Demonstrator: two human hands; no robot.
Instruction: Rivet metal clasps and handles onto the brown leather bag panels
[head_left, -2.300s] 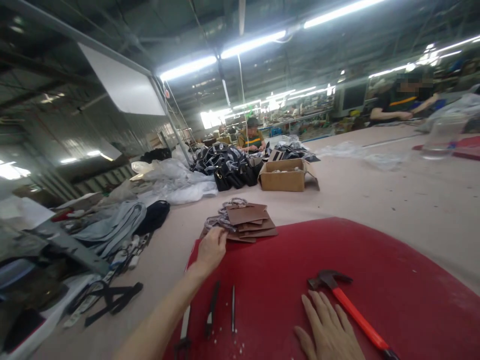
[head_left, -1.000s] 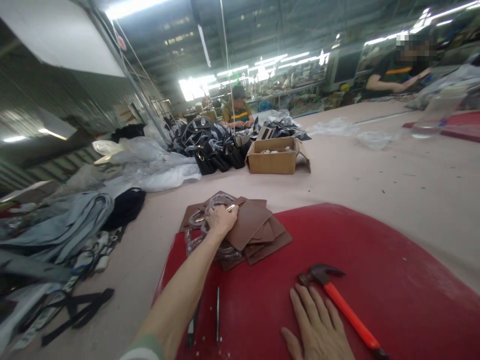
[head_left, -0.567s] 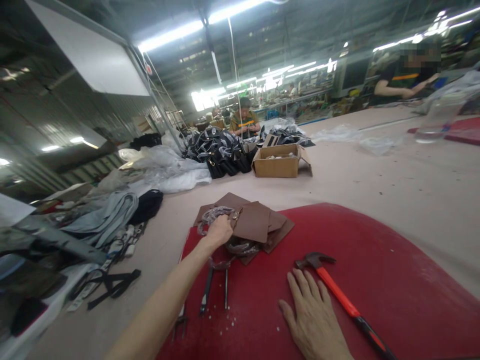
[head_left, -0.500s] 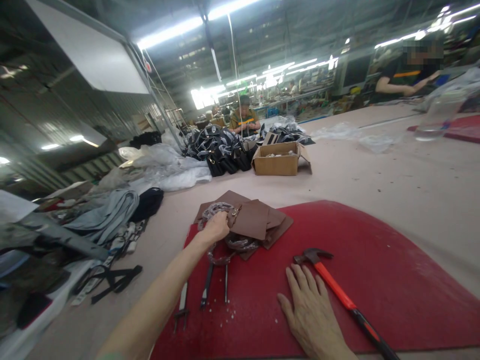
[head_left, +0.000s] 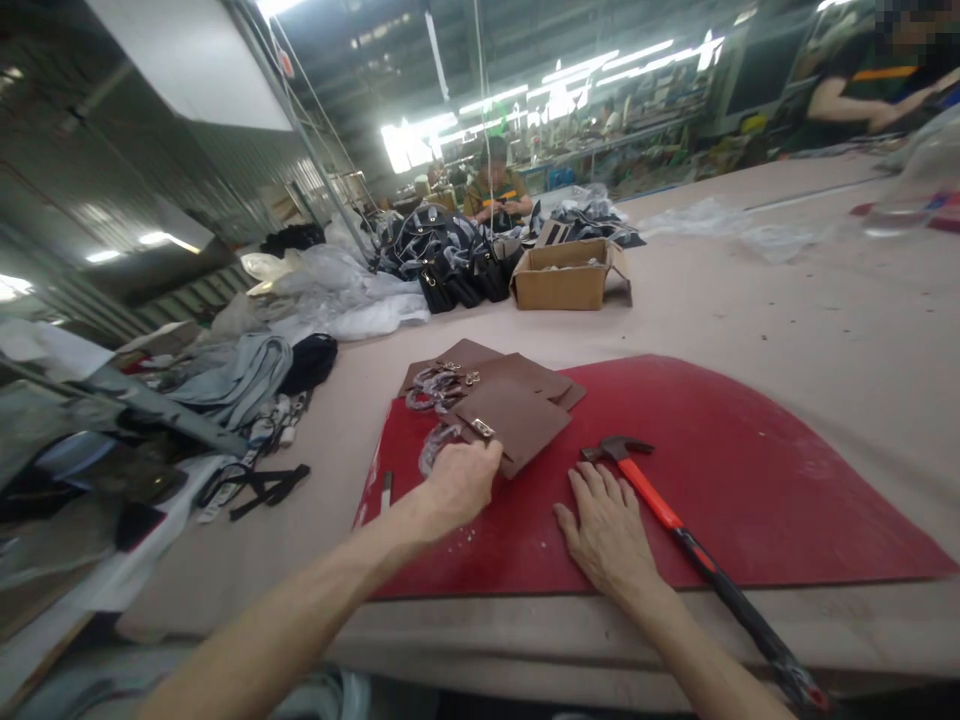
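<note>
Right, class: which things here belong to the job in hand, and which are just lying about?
In hand: left hand gripping leather piece; right hand flat on red mat; hammer beside it.
Lying about: box, black bags, straps, grey cloth.

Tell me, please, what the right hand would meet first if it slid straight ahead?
Probably the hammer head, lying on the red mat just beyond the right hand, though depth is unclear.

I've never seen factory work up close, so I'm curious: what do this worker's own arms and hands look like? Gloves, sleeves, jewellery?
Both are bare. The left hand and right hand wear no gloves, and no ring, watch or bracelet shows. The left forearm and right forearm show no sleeve; anything worn higher up is out of view.
</note>
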